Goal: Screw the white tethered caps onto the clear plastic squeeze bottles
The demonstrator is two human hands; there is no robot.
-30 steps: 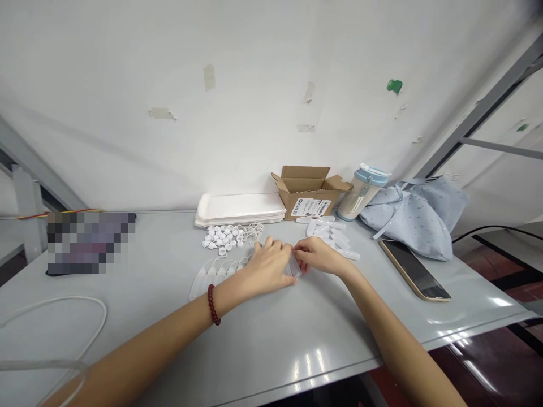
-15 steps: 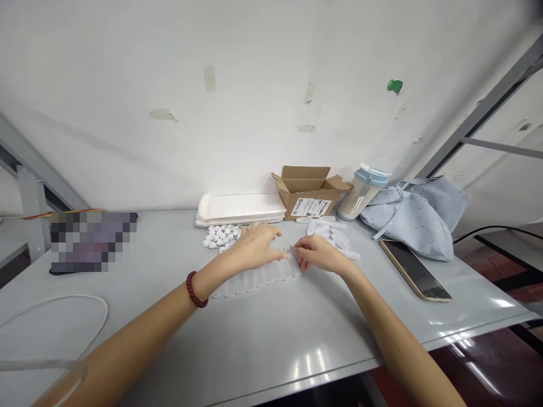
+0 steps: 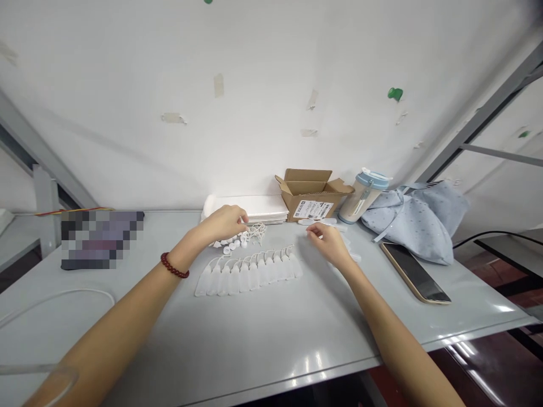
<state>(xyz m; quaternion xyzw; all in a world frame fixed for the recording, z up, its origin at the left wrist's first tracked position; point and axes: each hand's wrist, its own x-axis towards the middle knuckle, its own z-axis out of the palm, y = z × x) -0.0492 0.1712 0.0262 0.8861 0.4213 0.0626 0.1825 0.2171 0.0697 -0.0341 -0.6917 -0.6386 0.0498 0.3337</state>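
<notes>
My left hand [image 3: 227,222] hangs over a pile of small white caps [image 3: 233,244], fingers bent downward and a gap at the thumb. Some white looped strings [image 3: 257,232] lie just right of its fingertips. My right hand [image 3: 327,243] is above the loose translucent plastic tubes [image 3: 352,256], its fingers loosely curled with nothing visible in them; it covers part of that pile. Between and in front of my hands lies a neat row of several flat translucent tubes [image 3: 250,276], with white string loops at their far ends.
Behind the caps is a stack of white sheets or sleeves [image 3: 267,210]. An open cardboard box [image 3: 314,198], a blue-lidded cup [image 3: 363,195], a light blue cloth bag [image 3: 413,223] and a phone [image 3: 416,273] stand or lie to the right. A white cable [image 3: 80,291] curves at left.
Both hands have left the right end of the tube row. My left hand has moved left and back to the caps, my right hand to the loose tubes. The row is now uncovered.
</notes>
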